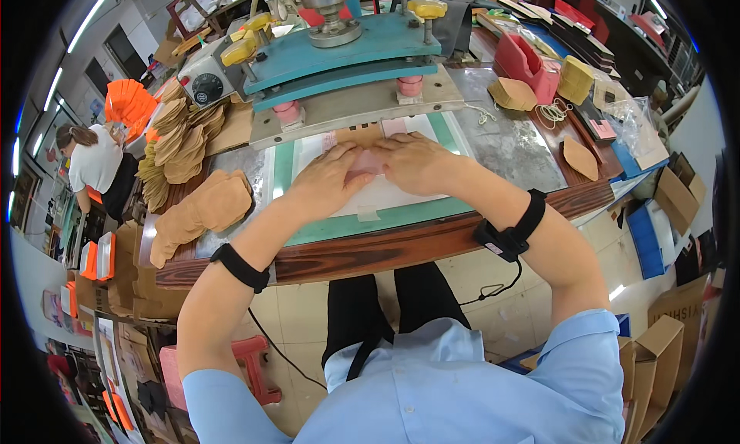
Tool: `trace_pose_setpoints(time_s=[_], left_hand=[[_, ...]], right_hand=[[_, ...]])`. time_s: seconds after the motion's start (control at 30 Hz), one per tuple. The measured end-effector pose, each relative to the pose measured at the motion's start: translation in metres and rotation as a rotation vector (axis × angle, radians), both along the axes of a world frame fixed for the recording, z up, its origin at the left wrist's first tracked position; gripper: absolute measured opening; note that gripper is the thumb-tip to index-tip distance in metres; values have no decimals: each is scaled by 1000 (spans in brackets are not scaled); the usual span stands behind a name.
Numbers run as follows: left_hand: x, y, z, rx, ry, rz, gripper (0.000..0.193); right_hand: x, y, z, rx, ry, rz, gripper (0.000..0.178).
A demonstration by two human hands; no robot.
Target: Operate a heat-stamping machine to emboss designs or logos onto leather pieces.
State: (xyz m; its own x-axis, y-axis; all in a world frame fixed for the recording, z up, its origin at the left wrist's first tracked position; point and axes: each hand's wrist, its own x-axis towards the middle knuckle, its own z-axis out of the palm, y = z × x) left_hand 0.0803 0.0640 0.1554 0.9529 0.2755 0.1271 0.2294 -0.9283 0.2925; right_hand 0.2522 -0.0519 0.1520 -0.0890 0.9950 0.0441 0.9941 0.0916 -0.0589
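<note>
My left hand [330, 180] lies with its fingers stretched forward on a white sheet [393, 196], the thumb pointing inward. Beside it, my right hand [420, 165] rests flat, fingertips close to the left ones. Between the hands shows a pinkish, see-through piece [367, 164], partly covered by the fingers. A tan piece [358, 133] with dark marks lies just beyond the fingertips, under the front edge of the press. The white sheet sits on a green-bordered board [324, 230]. Above and beyond stands the teal press [347, 62] with its grey metal plate [443, 91].
Stacks of tan cut pieces [204, 213] lie left of the board, near a grey box with a dial [206, 88]. To the right are a red holder [526, 65], more tan stacks [512, 94] and white string [552, 114]. A person [94, 166] bends at far left.
</note>
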Motion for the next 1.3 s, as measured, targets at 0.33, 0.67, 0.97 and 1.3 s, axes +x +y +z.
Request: trace_pose_setpoints(time_s=[0.33, 0.67, 0.97, 1.3], left_hand=[[3, -6, 2, 51, 8, -32, 60], [0, 3, -4, 80, -32, -28, 58], [-1, 4, -8, 73, -97, -41, 58], [-6, 3, -5, 139, -102, 52, 46]], right_hand=[[6, -6, -10, 161, 47, 6, 41], [5, 2, -14, 128, 72, -19, 42], [4, -2, -10, 148, 31, -17, 38], [18, 7, -16, 262, 127, 28, 31]])
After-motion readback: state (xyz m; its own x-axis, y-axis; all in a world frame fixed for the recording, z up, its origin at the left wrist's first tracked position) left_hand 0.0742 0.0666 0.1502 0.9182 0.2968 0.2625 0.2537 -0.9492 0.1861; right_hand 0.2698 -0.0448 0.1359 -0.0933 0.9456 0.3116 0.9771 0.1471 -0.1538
